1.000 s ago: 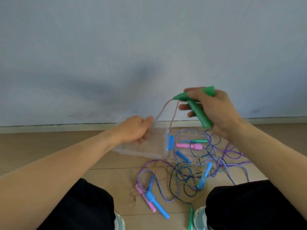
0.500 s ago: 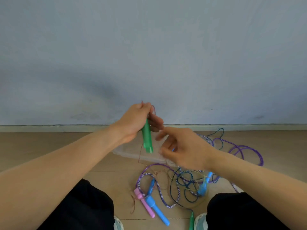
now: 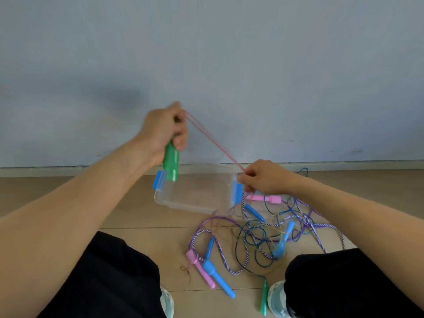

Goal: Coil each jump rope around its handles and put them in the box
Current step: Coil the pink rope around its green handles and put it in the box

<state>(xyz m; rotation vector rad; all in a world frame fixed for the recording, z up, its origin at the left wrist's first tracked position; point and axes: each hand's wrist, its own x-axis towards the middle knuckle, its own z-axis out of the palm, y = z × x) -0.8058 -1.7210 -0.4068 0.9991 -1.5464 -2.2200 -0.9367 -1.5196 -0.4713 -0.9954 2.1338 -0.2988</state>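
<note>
My left hand (image 3: 161,130) grips the green handles (image 3: 171,162) upright, raised above the left end of the clear plastic box (image 3: 195,198). A thin pink rope (image 3: 213,143) runs taut from the top of that hand down to my right hand (image 3: 259,179), which pinches it over the box's right blue clip (image 3: 237,191). The box lies on the floor and looks empty. To its right and in front lies a tangle of ropes (image 3: 270,232) with pink, blue and green handles.
A pale wall with a baseboard (image 3: 321,165) stands just behind the box. My knees in black trousers (image 3: 110,278) and my shoes frame the wooden floor. A pink handle (image 3: 199,269), a blue handle (image 3: 218,280) and a green handle (image 3: 263,299) lie between my legs.
My left hand has lifted the green handles up and to the left. My right hand has moved right and down, pulling the pink rope taut between the two hands.
</note>
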